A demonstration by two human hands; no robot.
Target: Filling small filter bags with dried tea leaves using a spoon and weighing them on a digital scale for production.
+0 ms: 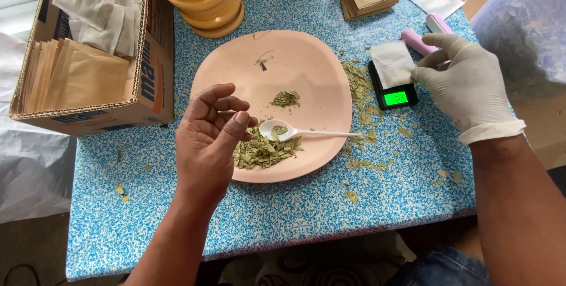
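While both hands hover over the table, scene as follows:
left hand: bare left hand (207, 139) above the near left rim of the plate, fingers curled inward with thumb against fingertips, pinching something too small to tell; not touching the spoon
right hand: gloved right hand (466, 83) beside the scale, thumb and forefinger gripping the edge of the white pouch
pouch: small white pouch (393, 64) lying on the scale platform
scale: small black scale (394, 94), green lit display, just right of the plate
plate: pink plate (306, 68) at table centre
leaves: dried green leaves (262, 151) heaped on the near part of the plate, smaller pile (286, 98) mid-plate, loose bits between plate and scale
spoon: white plastic spoon (295, 131) lying on the plate, bowl on the big heap, handle pointing right
box: cardboard box (88, 80) far left, holding brown and white packets
table: blue speckled table (283, 215)
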